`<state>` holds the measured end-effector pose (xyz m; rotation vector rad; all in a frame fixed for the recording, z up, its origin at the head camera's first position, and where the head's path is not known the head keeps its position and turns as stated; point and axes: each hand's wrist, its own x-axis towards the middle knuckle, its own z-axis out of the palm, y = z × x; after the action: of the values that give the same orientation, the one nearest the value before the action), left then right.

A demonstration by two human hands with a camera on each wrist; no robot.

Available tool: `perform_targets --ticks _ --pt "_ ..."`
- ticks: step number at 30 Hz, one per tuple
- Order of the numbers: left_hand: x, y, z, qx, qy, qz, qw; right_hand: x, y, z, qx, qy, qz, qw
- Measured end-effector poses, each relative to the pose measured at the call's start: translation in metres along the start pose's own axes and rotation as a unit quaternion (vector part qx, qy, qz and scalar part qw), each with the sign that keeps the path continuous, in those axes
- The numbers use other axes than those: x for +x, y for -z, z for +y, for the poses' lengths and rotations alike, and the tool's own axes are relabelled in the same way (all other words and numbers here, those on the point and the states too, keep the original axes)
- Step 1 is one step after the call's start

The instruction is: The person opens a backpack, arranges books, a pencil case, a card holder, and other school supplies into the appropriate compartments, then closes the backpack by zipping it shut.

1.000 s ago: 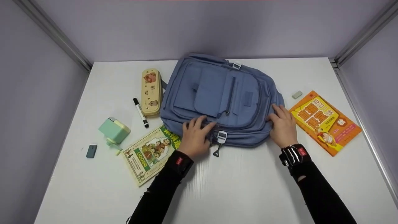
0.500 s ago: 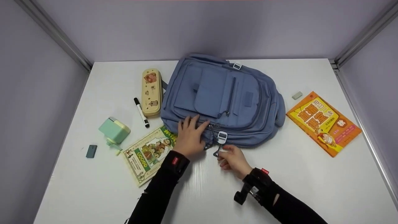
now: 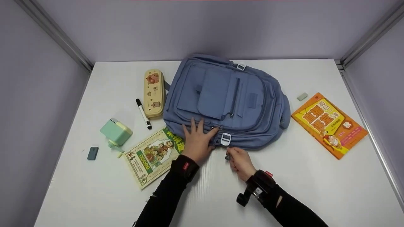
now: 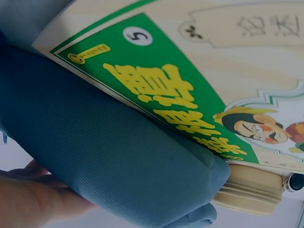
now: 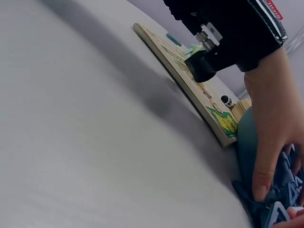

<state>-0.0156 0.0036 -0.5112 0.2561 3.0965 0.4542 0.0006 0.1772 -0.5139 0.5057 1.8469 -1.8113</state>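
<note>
Right hand (image 3: pixel 241 161) has its fingertips bunched together, pinching a small dark zipper pull (image 3: pixel 227 156) that hangs off the near edge of the blue backpack (image 3: pixel 227 101), just below the white buckle (image 3: pixel 225 139). Left hand (image 3: pixel 198 140) is flat, fingers spread apart and straight, pressing down on the bag's front next to the zipper sliders (image 3: pixel 217 128). Nothing is gripped there, it's only holding the fabric down.

The backpack lies flat in the middle of the white table (image 3: pixel 315 189), front pocket facing up.

What could go sideways, I reckon: that pull is tiny and the pinch is fingertips only, so a hard tug could slip right off it. The fabric near the zipper looks soft and a bit bunched, so the slider could catch cloth and jam if the left hand isn't keeping it taut. And since the palm only presses, a strong pull toward the body might drag the whole bag along the table.

The green book (image 3: pixel 154 156) sits tucked partly under the bag's near left corner, touching it, so a sliding bag would probably shove it. The pencil case (image 3: pixel 153 93) and marker (image 3: pixel 143 114) lie just beside the left side too.
</note>
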Motion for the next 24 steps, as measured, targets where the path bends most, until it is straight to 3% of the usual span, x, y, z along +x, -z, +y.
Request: perform_targets --ticks 13,20,24 --pt "0.001 0.001 0.000 -0.005 0.001 -0.005 1.0000 -0.011 0.092 -0.016 0.079 -0.015 0.017 0.997" --pt "0.001 0.001 -0.002 0.009 -0.005 0.005 0.9999 -0.009 0.133 -0.037 0.158 -0.031 0.012 0.987" --pt "0.001 0.000 -0.002 0.012 -0.009 0.014 0.9998 -0.002 0.149 -0.057 0.212 -0.052 0.000 0.976"
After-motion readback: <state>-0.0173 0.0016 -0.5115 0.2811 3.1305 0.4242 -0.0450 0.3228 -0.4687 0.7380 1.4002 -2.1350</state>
